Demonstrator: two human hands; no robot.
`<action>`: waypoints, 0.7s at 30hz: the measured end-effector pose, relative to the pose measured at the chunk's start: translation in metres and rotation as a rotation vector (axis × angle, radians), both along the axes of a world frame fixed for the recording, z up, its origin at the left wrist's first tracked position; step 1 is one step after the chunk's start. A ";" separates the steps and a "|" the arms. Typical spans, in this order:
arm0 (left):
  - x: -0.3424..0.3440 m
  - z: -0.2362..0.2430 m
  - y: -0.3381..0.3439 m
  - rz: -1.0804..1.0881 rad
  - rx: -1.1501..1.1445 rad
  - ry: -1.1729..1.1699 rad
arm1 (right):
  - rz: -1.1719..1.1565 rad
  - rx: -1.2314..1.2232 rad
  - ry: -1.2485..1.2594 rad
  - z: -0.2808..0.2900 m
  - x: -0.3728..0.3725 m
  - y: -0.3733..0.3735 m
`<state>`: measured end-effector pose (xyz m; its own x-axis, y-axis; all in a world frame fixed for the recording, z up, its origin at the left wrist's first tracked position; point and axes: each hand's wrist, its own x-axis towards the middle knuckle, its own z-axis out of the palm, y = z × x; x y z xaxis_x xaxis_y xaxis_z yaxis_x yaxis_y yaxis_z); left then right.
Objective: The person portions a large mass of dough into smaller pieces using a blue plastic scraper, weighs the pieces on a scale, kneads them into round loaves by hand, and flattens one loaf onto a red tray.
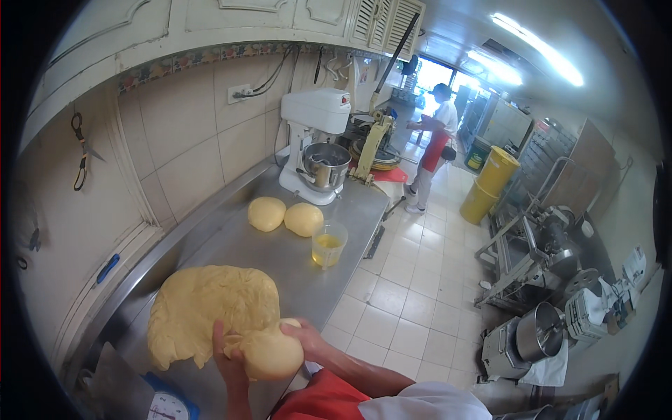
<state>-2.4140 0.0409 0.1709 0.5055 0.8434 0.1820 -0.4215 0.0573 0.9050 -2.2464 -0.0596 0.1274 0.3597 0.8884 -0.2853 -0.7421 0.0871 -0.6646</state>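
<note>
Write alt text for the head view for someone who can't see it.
Someone's left fingers and right fingers grip a lump of yellow dough beside a larger dough mound on a metal counter. Farther along sit two dough balls, a cup of yellow liquid and a white mixer.

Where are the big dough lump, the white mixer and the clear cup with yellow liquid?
Big dough lump (210,304): head view, middle of its top.
White mixer (313,112): head view, on its upper housing.
Clear cup (333,243): head view, on its side wall.
</note>
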 end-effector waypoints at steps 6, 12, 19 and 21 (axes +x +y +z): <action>-0.028 -0.068 -0.025 -0.092 -0.056 0.110 | 0.075 0.009 -0.926 0.013 -0.040 -0.013; -0.004 0.042 0.005 -0.264 0.390 0.377 | 0.197 0.076 -0.636 0.072 -0.012 -0.008; 0.037 0.068 0.005 0.077 0.208 0.029 | 0.140 0.675 -1.086 0.113 0.030 0.006; 0.045 0.025 0.018 -0.248 0.010 0.225 | 0.133 0.368 -1.161 0.095 0.032 0.005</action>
